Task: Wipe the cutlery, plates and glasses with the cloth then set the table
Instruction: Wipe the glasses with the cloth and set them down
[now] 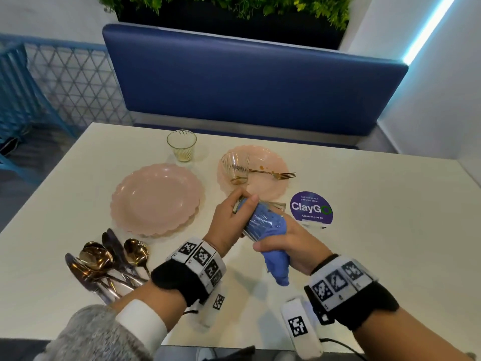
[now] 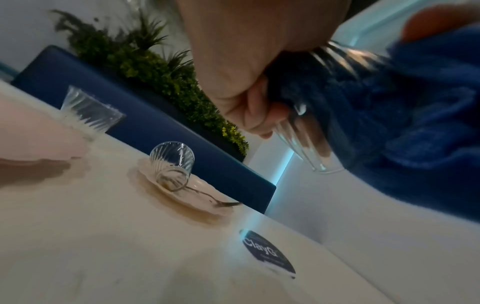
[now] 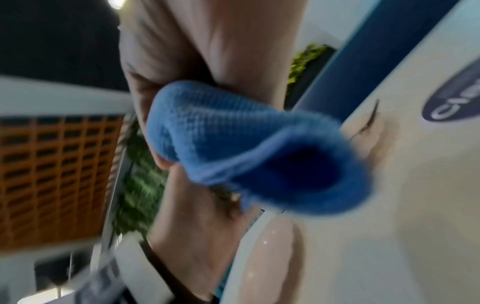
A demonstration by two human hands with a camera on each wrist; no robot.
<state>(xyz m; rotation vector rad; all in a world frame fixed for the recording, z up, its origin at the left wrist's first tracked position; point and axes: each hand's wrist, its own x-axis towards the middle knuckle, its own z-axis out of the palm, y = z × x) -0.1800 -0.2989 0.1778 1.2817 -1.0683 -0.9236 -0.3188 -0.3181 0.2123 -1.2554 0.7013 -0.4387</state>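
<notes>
On the worktop [image 1: 364, 243] the stacked plates [image 1: 156, 199], a soiled plate [image 1: 265, 162] with its glass [image 1: 235, 166] and fork [image 1: 273, 174], and heaped cutlery [image 1: 109, 264] wait unset, so you seem mid-task: your left hand [image 1: 226, 222] grips a glass [image 1: 260, 220] above the worktop, your right hand [image 1: 291, 243] clutching the cloth [image 1: 276, 264] pushed inside.

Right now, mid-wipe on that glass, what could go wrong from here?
1. The left hand holds the glass in the air while the right hand works the blue cloth into it; if the grip slips, it could drop onto the table.
2. Another glass lies tipped on the soiled plate beside a fork; a nudge might roll it off.
</notes>
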